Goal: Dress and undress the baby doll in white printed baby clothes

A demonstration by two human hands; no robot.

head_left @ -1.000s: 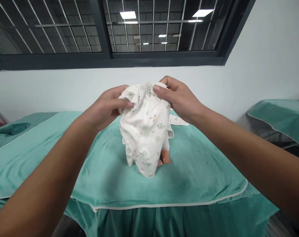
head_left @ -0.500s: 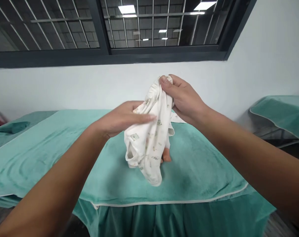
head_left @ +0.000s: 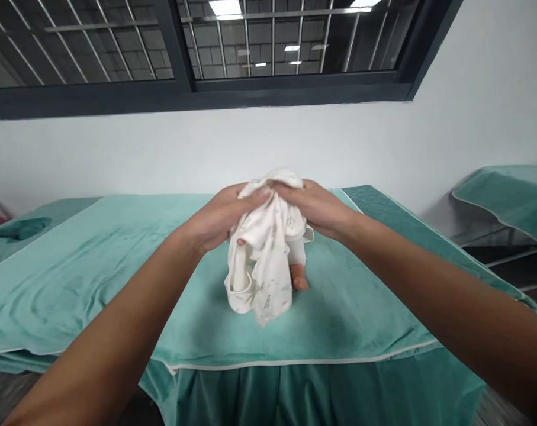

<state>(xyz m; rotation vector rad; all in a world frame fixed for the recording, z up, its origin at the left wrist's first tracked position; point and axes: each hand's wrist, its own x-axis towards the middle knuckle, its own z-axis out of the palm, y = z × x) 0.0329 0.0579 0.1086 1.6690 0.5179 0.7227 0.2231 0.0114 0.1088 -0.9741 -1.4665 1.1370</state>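
Observation:
A white baby garment [head_left: 270,254] with small printed figures hangs bunched between my two hands, over the middle of the bed. My left hand [head_left: 226,216] grips its gathered upper edge from the left, thumb on top. From the right, my right hand [head_left: 317,207] pinches the same edge, and the two thumbs nearly meet. Behind the cloth lies what looks like a baby doll; one small foot [head_left: 299,278] and a white-clothed leg [head_left: 297,253] show, while the rest is hidden by the garment and my hands.
A teal plush cover [head_left: 361,307] with pale piping spreads over the bed. A white wall and a dark-framed barred window [head_left: 295,92] stand behind it. At the right is another teal-covered surface [head_left: 512,198] on a metal frame.
My right hand has come down and toward the left, close to my left hand. The garment's top has lowered and bunched between both hands, and its folds have shifted.

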